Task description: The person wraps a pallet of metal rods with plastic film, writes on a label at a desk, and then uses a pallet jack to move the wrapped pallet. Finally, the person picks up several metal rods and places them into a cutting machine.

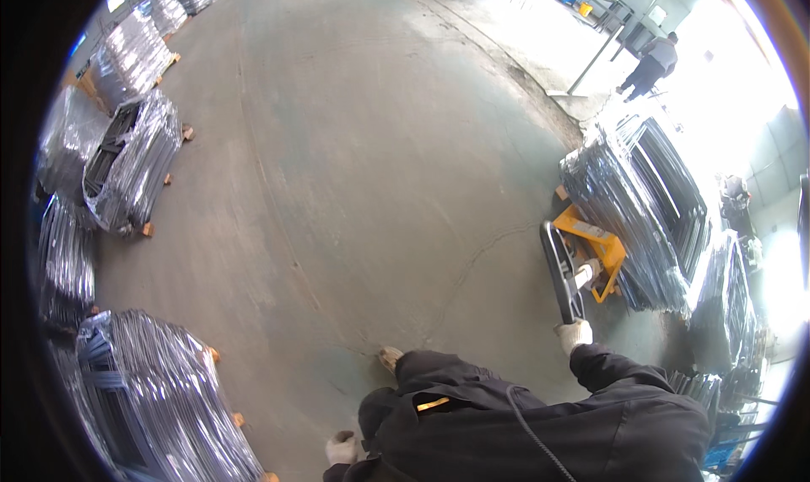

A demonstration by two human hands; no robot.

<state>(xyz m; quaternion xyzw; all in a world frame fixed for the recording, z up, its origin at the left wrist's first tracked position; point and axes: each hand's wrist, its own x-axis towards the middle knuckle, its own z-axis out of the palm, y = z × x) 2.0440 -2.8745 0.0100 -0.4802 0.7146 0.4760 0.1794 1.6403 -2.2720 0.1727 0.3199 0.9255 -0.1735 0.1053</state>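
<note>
My right hand [575, 335], in a pale glove, is wrapped around the near end of the black loop handle [554, 258] of a pallet jack. The jack's yellow frame [609, 247] stands just beyond, up against a pallet load of dark metal frames [624, 204] bundled in clear stretch film. The load rises to the right of the handle. At my left side, low in the view, my left hand [342, 448] hangs in a matching glove. Its fingers look curled in, and I see nothing in them.
Film-wrapped stacks [160, 389] on wooden pallets line the left side. More wrapped bundles [721, 305] stand at the right behind the load. A person [654, 64] bends at the far right near a bright opening, beyond a slanted post [596, 60]. Grey concrete floor [363, 161] lies between.
</note>
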